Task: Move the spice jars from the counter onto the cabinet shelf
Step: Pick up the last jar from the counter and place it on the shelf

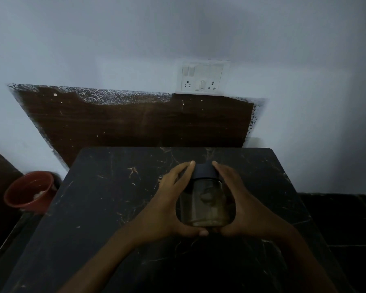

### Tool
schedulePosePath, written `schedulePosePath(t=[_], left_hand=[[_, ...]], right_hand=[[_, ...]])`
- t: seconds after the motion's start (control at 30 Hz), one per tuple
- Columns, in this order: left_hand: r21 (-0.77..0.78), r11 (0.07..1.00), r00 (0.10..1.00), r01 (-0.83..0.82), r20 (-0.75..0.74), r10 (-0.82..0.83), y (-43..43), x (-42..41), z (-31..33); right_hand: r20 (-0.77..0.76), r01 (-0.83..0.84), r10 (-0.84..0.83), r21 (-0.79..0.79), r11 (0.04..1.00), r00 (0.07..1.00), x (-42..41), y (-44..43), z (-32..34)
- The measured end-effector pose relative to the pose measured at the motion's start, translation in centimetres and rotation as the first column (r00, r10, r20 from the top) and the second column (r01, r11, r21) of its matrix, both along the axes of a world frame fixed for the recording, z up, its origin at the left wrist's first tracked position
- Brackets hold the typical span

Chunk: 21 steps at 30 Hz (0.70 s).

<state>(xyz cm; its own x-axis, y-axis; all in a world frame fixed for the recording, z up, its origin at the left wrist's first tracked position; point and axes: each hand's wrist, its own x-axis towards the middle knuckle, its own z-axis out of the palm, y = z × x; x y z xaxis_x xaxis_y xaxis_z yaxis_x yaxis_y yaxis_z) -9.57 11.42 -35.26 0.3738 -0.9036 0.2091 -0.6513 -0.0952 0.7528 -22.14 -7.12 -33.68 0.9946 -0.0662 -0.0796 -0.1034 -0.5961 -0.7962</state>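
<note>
Black marble counter (106, 208), veined with thin pale cracks, filled the lower half of the head view and ran back to a pale wall (114, 39). Against that wall, just behind the counter's far edge, leaned or was fixed a dark wood-grain panel (135, 121) — its upper border ragged and speckled white. Above the panel's right part sat a white switch-and-socket plate (202, 78). The room was dim, and to the right of the counter lay only a dark surface too shadowed to read.

Off the counter's left edge, lower down, stood a red bucket (28, 192) with something pale inside. Nothing else rested on the marble near the hands.

One spice jar (205, 206) — clear glass with a dark lid, brownish contents at the bottom — was near the middle of the counter, tilted with its lid away from the person. Whether its base touched the marble could not be told. The left hand (167, 208) cupped its left side and the right hand (241, 206) its right side, both grasping it, fingertips reaching the lid and thumbs meeting under the base.
</note>
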Motion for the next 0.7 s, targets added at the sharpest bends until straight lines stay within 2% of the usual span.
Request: schedulePosePath(t=[0.17, 0.27, 0.33, 0.5, 0.7], left_hand=[[-0.077, 0.997, 0.99, -0.014, -0.139, 0.004, 0.2, -0.4, 0.0], [-0.069, 0.998, 0.972, 0.004, -0.235, -0.02, 0.4, -0.5, 0.1], [-0.041, 0.999, 0.972, 0.033, -0.23, -0.041, 0.5, -0.6, 0.2], [0.012, 1.0, 0.997, 0.023, -0.077, -0.022, 0.1, -0.6, 0.4], [-0.081, 0.997, 0.975, -0.008, -0.223, -0.011, 0.2, -0.5, 0.5]], right_hand=[[-0.057, -0.026, 0.031, 0.098, 0.995, 0.998, -0.6, -0.9, 0.1], [-0.082, -0.004, 0.017, 0.159, 0.987, 0.996, -0.8, -1.2, 0.1], [-0.064, 0.007, 0.002, 0.139, 0.99, 0.998, -0.9, -1.0, 0.2], [-0.022, 0.001, 0.001, 0.099, 0.995, 1.0, -0.8, -0.5, 0.4], [-0.089, 0.027, -0.008, 0.211, 0.977, 0.996, -1.2, -1.5, 0.7]])
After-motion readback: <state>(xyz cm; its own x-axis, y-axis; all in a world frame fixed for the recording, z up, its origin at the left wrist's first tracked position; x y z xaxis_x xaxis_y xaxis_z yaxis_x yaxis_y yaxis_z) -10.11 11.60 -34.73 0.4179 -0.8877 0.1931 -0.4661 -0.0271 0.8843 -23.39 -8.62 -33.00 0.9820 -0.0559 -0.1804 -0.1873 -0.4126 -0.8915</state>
